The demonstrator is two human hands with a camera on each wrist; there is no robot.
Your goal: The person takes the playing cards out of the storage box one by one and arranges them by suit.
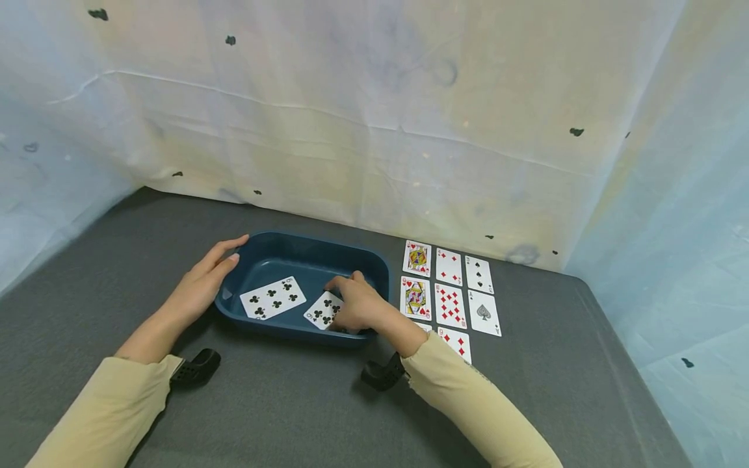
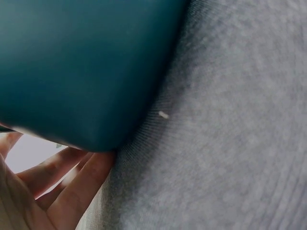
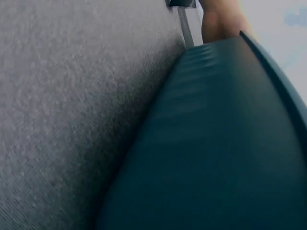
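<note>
A dark blue tray (image 1: 304,246) stands on the grey table. My left hand (image 1: 201,283) holds its left end, thumb at the rim and fingers against the outer wall; the left wrist view shows these fingers (image 2: 79,191) by the tray's corner. Inside the tray my right hand (image 1: 363,305) bends over a club playing card (image 1: 320,312), fingers around its right end. The fingertips are partly hidden. Left of it, a six of clubs (image 1: 272,298) lies face up on the tray floor. The right wrist view shows mostly the tray's outer wall (image 3: 206,143).
Right of the tray, several face-up cards lie in rows, among them a queen of hearts (image 1: 415,298), a diamond card (image 1: 450,305) and an ace of spades (image 1: 484,312). My right forearm (image 1: 468,396) partly covers the nearest row. A pale cloth (image 1: 374,130) hangs behind the table.
</note>
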